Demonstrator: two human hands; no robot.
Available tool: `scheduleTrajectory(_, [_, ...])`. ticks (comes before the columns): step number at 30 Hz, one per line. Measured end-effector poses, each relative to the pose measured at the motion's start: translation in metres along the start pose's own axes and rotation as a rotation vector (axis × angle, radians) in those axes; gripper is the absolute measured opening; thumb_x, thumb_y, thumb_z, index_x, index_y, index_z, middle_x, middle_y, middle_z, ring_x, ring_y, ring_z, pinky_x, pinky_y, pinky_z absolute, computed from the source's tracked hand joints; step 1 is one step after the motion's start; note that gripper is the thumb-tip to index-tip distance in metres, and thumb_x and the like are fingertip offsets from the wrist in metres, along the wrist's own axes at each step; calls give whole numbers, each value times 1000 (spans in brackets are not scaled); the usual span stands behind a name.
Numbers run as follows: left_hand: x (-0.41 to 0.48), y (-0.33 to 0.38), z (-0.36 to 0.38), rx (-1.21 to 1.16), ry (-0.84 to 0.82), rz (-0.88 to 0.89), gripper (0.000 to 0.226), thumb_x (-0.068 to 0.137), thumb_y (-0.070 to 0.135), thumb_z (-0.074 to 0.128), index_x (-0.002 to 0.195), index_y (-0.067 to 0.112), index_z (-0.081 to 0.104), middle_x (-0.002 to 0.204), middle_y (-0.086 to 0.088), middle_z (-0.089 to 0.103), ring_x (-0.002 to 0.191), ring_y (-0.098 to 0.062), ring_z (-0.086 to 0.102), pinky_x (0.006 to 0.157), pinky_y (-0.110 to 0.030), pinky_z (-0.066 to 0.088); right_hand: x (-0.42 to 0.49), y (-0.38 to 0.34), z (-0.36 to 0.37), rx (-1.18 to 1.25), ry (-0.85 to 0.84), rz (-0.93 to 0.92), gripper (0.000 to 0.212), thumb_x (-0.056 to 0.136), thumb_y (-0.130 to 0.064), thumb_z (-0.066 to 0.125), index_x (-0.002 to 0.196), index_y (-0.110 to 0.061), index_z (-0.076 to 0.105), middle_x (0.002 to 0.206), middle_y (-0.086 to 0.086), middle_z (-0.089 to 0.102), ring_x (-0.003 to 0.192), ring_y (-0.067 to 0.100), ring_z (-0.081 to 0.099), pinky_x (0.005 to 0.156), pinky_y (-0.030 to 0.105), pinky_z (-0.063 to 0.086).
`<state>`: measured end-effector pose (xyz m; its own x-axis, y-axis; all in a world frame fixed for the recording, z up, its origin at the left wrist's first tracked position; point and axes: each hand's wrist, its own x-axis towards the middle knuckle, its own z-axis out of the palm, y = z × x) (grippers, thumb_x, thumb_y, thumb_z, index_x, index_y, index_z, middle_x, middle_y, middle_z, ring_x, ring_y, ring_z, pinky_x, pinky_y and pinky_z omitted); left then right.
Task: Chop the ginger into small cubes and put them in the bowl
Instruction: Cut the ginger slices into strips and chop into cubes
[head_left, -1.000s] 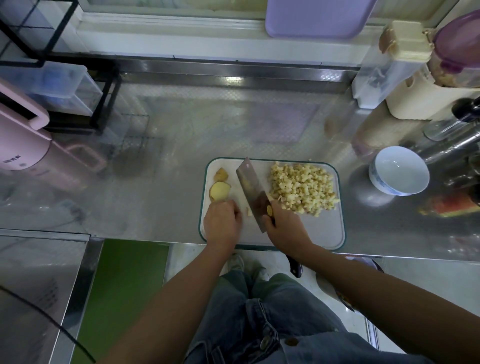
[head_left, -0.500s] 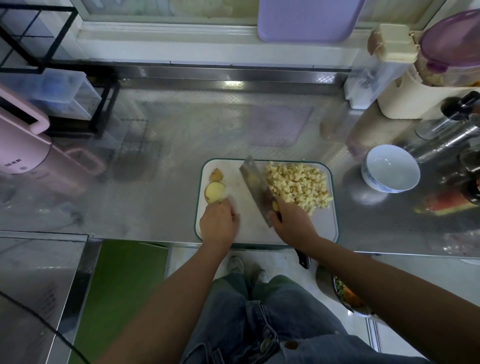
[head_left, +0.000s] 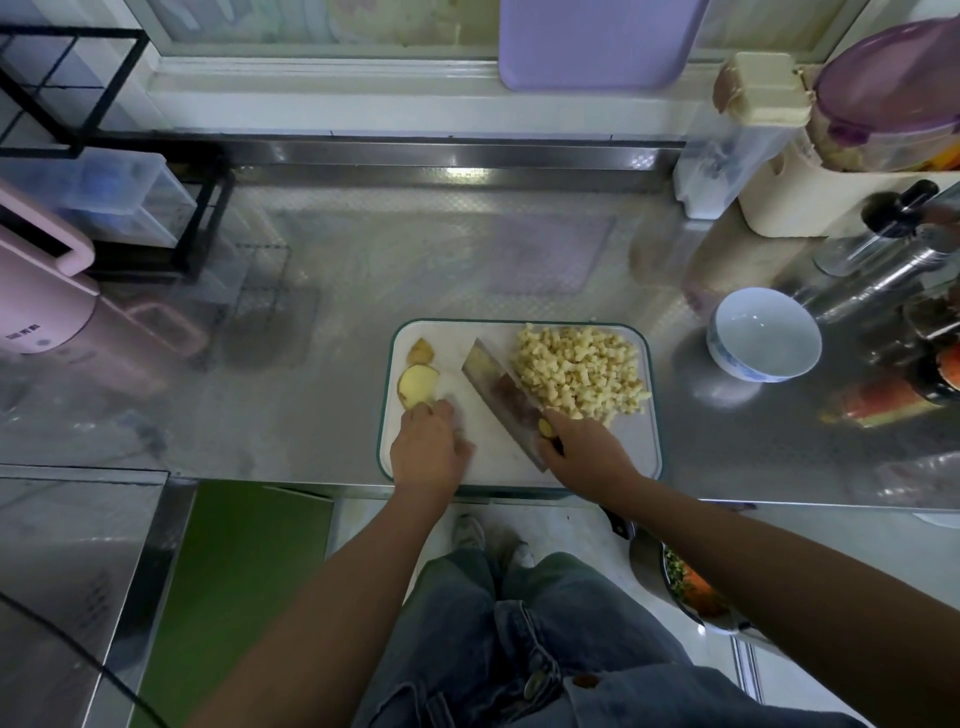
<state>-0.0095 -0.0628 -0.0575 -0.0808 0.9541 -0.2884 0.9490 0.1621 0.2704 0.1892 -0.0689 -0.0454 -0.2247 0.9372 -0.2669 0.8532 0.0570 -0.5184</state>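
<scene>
— Where are we at the cutting board (head_left: 628, 441)?

— Our right hand (head_left: 587, 449) grips the cleaver (head_left: 501, 387) near the board's front edge. The blade slants across the board's middle, right beside the heap of ginger cubes (head_left: 576, 371) on its right half.

— And our left hand (head_left: 428, 452)?

— It is on the board's left side, fingertips at the near end of the ginger slice (head_left: 415, 384). We cannot tell whether they pinch it. A small ginger knob (head_left: 420, 352) lies just behind the slice. The white bowl (head_left: 763, 332) stands off the board's right.

Pink kettle-looking appliance (head_left: 41, 306) sits far left on the steel counter (head_left: 363, 249), lilac tray (head_left: 597, 47) leaning by the window.
</scene>
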Motion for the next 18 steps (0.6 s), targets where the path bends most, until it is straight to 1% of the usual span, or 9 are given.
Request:
scheduleTrajectory(2, [-2,2,2,4,-6,-9,51,82,40,67,125,17,49,119,-8,49,112,-26,48,86,-38,48,0,9,-4,-2,49,79,17,98,-25,46,100,-9,52,74,8,57,69,29,56,60,32,41])
scheduleTrajectory(3, [-3,3,3,7,-9,-15,52,81,40,68,123,16,49,119,-9,47,112,-26,47,87,-39,48,1,13,-8,13,78,109,16,98,-25,46,98,-10,51,71,6,54,67,27,54,58,31,39])
scheduleTrajectory(5, [-7,7,4,28,-4,-32,51,80,41,68,122,17,50,119,-9,46,112,-27,46,90,-41,48,0,19,-14,44,108,95,13,97,-23,48,90,-13,47,65,1,47,63,24,50,54,29,32])
scheduleTrajectory(6, [-9,9,5,45,4,-39,50,80,41,67,121,17,50,119,-9,46,112,-27,46,92,-41,48,-2,20,-16,54,94,67,12,96,-23,50,89,-14,47,65,0,48,63,24,50,53,29,32])
scheduleTrajectory(9, [-16,12,10,86,49,-46,48,81,35,64,122,14,50,119,-10,47,109,-27,47,95,-40,44,-14,23,-10,58,-3,-19,17,96,-25,50,104,-11,54,71,1,54,66,23,53,55,27,34])
scheduleTrajectory(11, [-21,12,13,103,67,-36,51,82,33,62,126,13,47,122,-11,47,110,-27,47,97,-40,42,-23,29,-4,3,-55,-53,20,97,-29,49,110,-15,52,72,1,54,66,24,54,53,23,32])
scheduleTrajectory(14, [-26,10,15,98,66,-30,60,84,36,63,133,12,38,129,-11,44,115,-27,44,100,-38,38,-27,37,-4,-22,20,18,32,98,-29,47,124,-12,51,71,4,56,63,23,53,53,26,35])
scheduleTrajectory(16, [-30,8,15,74,75,-53,64,85,40,63,135,11,35,132,-10,42,119,-26,41,101,-35,39,-25,39,-6,-21,71,80,27,99,-29,46,117,-9,53,69,4,53,61,23,51,53,28,33])
scheduleTrajectory(18, [-35,5,14,66,99,-89,65,87,44,62,136,11,35,134,-10,40,121,-25,38,101,-34,39,-23,33,-6,-2,76,77,22,98,-28,46,107,-9,52,69,5,52,66,29,56,56,30,33])
